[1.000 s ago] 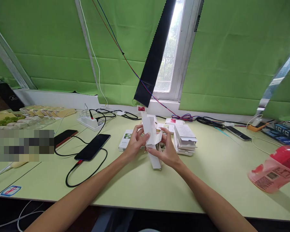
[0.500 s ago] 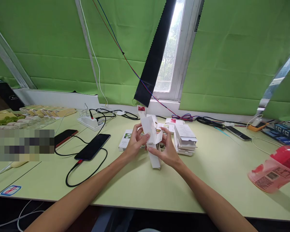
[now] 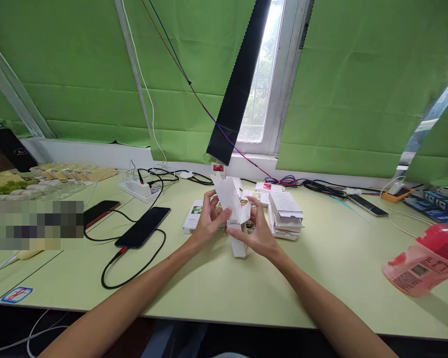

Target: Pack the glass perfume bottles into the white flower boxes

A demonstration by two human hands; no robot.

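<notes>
Both my hands hold a small white cardboard box above the pale green table, near its middle. My left hand grips the box's left side, thumb on its raised flap. My right hand holds the right side and lower part. The box's top flap stands open and its lower end points down towards the table. Just behind my hands lies a printed white box, and to the right sits a stack of flat white cartons.
A black phone on a looping black cable and a second phone lie at left, near a white power strip. A pink-capped bottle lies at far right. Cables and another phone run along the window sill.
The box's raised flap has tilted slightly left and my hands have shifted a little; otherwise nothing has moved.
</notes>
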